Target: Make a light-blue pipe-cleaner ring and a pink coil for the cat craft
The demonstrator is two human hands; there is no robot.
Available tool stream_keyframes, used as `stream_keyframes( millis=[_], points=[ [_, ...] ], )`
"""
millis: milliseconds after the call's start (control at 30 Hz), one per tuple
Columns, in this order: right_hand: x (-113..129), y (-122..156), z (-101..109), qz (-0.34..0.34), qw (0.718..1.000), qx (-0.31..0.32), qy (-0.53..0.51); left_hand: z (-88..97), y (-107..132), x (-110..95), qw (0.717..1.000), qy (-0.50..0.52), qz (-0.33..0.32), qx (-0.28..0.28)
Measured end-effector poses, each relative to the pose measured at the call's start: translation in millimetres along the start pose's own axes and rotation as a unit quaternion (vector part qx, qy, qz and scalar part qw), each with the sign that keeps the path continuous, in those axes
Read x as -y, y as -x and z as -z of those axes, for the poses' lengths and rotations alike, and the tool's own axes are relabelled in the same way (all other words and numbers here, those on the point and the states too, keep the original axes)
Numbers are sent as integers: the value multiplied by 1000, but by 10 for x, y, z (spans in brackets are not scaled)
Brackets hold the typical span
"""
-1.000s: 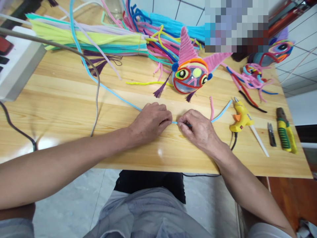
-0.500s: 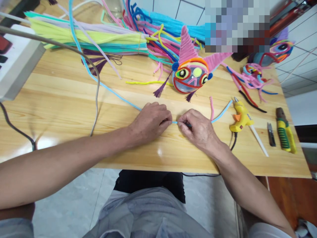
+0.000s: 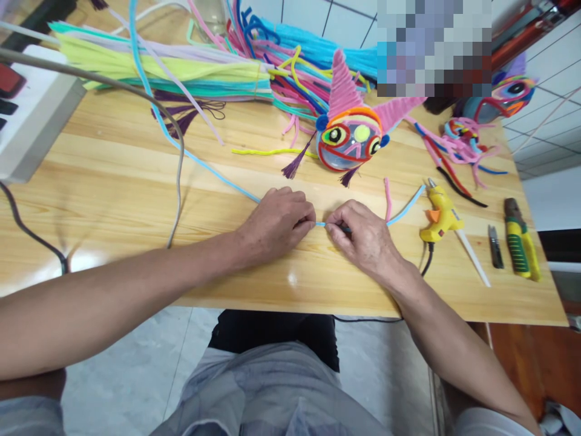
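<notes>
A long light-blue pipe cleaner point(image 3: 222, 177) runs from the upper left down into my left hand point(image 3: 282, 222), whose thumb and fingers pinch it. My right hand point(image 3: 361, 236) is closed on the same pipe cleaner, and a short blue stretch shows between the two hands. Beyond the right hand a light-blue length point(image 3: 407, 206) slants up towards the glue gun; the fingers hide how it joins. Behind my hands stands a mask-like figure point(image 3: 350, 142) with pink ears, red and orange outlines and purple tassels. A short pink piece point(image 3: 388, 198) lies by the right hand.
Right of my hands lie a yellow glue gun point(image 3: 440, 215) with a white stick, small snips point(image 3: 495, 247) and yellow-green pliers point(image 3: 520, 239). Pipe-cleaner bundles point(image 3: 181, 69) fill the back. A grey cord point(image 3: 180, 175) crosses the left, near a white power strip point(image 3: 39, 115).
The whole view shifts very slightly. Both hands keep their grip and place on the blue pipe cleaner, with no other visible difference.
</notes>
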State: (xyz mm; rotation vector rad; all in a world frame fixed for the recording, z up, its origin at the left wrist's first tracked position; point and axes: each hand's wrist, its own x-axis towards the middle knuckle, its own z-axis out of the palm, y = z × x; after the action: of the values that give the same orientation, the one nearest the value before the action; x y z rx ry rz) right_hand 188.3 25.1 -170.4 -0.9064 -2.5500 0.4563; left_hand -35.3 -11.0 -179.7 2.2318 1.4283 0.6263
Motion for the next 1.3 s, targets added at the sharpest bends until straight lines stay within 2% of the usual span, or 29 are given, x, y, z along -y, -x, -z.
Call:
stream_keyframes(
  millis=[1300],
  points=[
    [-10,8,-11,7,1000,-5,-4,15,-2,-20,1000,1,5,4]
  ],
)
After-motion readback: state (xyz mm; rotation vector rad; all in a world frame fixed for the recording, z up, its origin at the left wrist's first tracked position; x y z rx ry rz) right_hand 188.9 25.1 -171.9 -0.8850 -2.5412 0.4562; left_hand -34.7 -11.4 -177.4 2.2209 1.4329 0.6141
